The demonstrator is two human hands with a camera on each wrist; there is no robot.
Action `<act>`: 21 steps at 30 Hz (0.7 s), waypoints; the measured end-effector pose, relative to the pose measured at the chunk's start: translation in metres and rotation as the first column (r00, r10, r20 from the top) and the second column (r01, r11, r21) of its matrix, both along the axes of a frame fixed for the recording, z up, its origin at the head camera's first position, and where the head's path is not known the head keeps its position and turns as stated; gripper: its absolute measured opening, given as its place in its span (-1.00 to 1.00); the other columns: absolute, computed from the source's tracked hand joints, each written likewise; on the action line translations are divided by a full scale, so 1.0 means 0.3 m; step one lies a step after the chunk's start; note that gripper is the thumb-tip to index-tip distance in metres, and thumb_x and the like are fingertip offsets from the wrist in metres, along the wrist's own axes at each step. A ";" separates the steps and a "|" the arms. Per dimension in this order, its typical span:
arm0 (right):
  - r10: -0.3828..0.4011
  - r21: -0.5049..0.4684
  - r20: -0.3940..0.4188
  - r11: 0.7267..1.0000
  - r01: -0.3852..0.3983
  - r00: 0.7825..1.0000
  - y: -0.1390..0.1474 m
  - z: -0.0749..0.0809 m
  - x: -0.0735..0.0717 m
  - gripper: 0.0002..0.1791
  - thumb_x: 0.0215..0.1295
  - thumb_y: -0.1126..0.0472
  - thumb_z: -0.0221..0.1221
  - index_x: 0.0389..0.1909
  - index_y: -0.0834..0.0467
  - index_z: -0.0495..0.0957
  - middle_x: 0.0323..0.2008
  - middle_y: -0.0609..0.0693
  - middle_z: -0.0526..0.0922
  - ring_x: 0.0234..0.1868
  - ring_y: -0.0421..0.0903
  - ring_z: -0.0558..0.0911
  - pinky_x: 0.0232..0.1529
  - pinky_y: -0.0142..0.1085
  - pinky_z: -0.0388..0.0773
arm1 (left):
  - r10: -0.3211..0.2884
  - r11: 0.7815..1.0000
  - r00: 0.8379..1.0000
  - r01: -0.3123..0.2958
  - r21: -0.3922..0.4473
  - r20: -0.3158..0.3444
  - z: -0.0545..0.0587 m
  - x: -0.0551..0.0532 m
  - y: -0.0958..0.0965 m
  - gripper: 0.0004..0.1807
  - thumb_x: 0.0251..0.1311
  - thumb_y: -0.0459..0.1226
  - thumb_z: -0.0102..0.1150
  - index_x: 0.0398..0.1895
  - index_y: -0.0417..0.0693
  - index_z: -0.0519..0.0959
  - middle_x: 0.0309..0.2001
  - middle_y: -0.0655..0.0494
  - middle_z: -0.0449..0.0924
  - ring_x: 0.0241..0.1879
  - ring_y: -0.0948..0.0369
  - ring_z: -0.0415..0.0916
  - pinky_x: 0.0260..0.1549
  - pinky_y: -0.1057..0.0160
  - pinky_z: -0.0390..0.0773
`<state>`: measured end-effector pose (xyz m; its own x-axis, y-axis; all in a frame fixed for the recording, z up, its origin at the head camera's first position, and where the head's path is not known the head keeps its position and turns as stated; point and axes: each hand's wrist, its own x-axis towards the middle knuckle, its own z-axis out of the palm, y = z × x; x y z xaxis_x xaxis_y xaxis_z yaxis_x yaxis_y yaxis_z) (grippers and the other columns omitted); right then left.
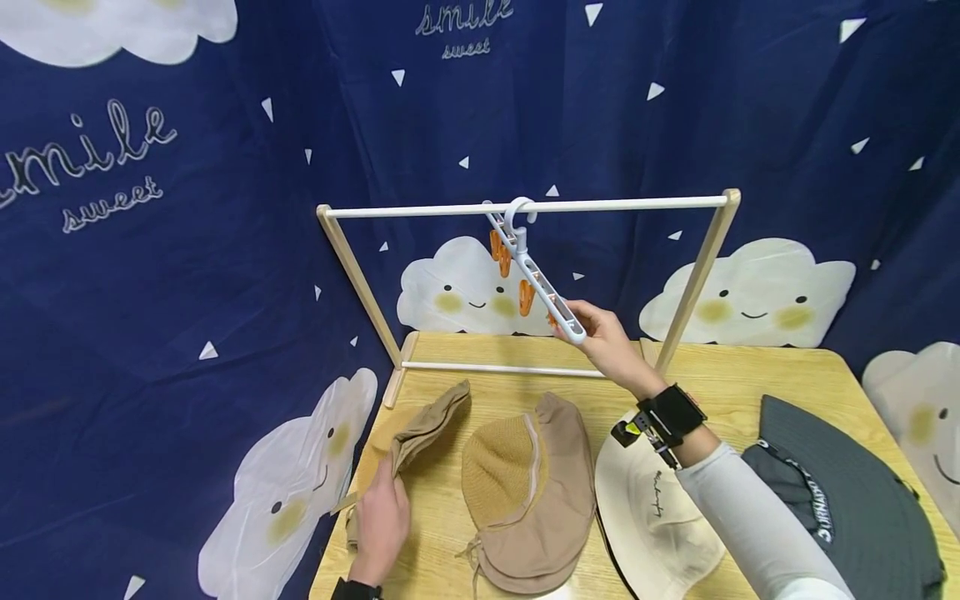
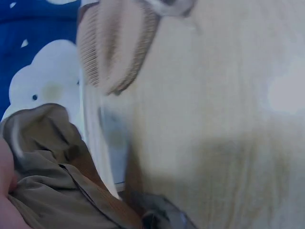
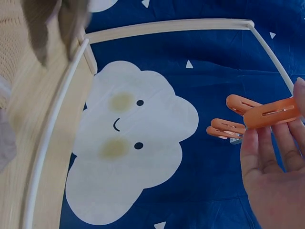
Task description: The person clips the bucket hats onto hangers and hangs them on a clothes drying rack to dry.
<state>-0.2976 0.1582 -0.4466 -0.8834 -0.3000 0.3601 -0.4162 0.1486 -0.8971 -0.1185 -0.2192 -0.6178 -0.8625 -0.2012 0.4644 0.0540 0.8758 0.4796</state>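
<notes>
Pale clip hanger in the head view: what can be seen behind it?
Behind the hanger hangs a dark blue curtain with a smiling white cloud on it. Patches directly blocked by the hanger, orange clips and the right hand cannot be seen.

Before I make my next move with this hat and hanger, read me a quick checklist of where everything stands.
1. Hanger hooked over the top bar: ok, the hook sits over it.
2. Right hand on a clip: ok, it pinches an orange clip near the hanger's near end.
3. Left hand on the brown hat: ok, it grips it.
4. Brown hat up at the clip: not ok, it is below the hanger, apart from it.
5. Clip's jaws open wide enough for the fabric: cannot tell.
</notes>
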 end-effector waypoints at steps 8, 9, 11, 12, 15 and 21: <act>0.023 -0.001 -0.001 1.000 -0.023 1.000 -0.003 0.006 0.000 -0.63 0.41 0.37 0.31 0.20 0.29 0.59 -0.06 0.15 0.73 -0.09 -0.05 0.77 -0.04 -0.39 0.66 | 0.003 0.933 1.000 -0.003 0.360 0.003 0.109 -0.042 -0.031 -0.63 0.60 -0.37 -0.18 0.31 -0.35 0.47 -0.05 -0.44 0.65 -0.03 -0.35 0.64 -0.07 -0.32 0.54; 0.018 0.008 0.002 1.000 -0.018 1.000 -0.002 0.008 0.001 -0.63 0.41 0.35 0.32 0.19 0.28 0.60 -0.05 0.18 0.73 -0.09 -0.04 0.77 -0.05 -0.39 0.65 | -0.010 0.912 1.000 0.008 0.410 0.003 0.122 -0.048 -0.033 -0.61 0.61 -0.36 -0.20 0.33 -0.35 0.45 0.09 -0.43 0.62 0.12 -0.34 0.57 0.08 -0.31 0.49; 0.011 0.029 0.009 1.000 -0.011 1.000 -0.001 0.014 0.003 -0.64 0.41 0.32 0.33 0.18 0.26 0.61 -0.04 0.22 0.72 -0.10 -0.03 0.76 -0.07 -0.39 0.63 | -0.040 0.868 0.999 0.028 0.496 0.015 0.146 -0.056 -0.034 -0.61 0.63 -0.35 -0.23 0.34 -0.34 0.43 0.27 -0.37 0.53 0.33 -0.29 0.43 0.26 -0.29 0.37; 0.010 0.037 0.014 0.999 -0.010 1.000 0.000 0.017 0.004 -0.64 0.41 0.30 0.34 0.17 0.24 0.61 -0.03 0.22 0.72 -0.10 -0.02 0.75 -0.07 -0.39 0.62 | -0.050 0.850 0.998 0.030 0.526 0.025 0.155 -0.060 -0.034 -0.59 0.63 -0.35 -0.23 0.38 -0.33 0.41 0.36 -0.35 0.47 0.42 -0.28 0.33 0.35 -0.28 0.30; 0.021 0.060 0.029 0.998 -0.023 0.999 0.000 0.028 0.006 -0.65 0.41 0.25 0.36 0.16 0.21 0.62 -0.04 0.18 0.73 -0.11 0.03 0.72 -0.08 -0.37 0.59 | -0.064 0.815 0.995 0.008 0.579 0.077 0.183 -0.064 -0.028 -0.53 0.65 -0.30 -0.24 0.50 -0.30 0.32 0.48 -0.31 0.35 0.51 -0.23 0.20 0.46 -0.25 0.18; 0.088 0.053 0.063 0.994 -0.091 0.994 0.012 0.049 0.000 -0.67 0.42 0.25 0.35 0.15 0.21 0.63 -0.10 0.16 0.75 -0.10 -0.01 0.69 0.00 -0.32 0.58 | -0.081 0.690 0.991 -0.021 0.724 0.106 0.246 -0.072 0.002 -0.42 0.67 -0.22 -0.26 0.61 -0.31 0.13 0.59 -0.31 0.13 0.59 -0.19 0.04 0.55 -0.17 0.04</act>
<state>-0.2976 0.1619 -0.4319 -0.8716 -0.3969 0.2876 -0.3756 0.1640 -0.9121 -0.1402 -0.2186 -0.5441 -0.9115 -0.4035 0.0800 -0.0278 0.2546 0.9666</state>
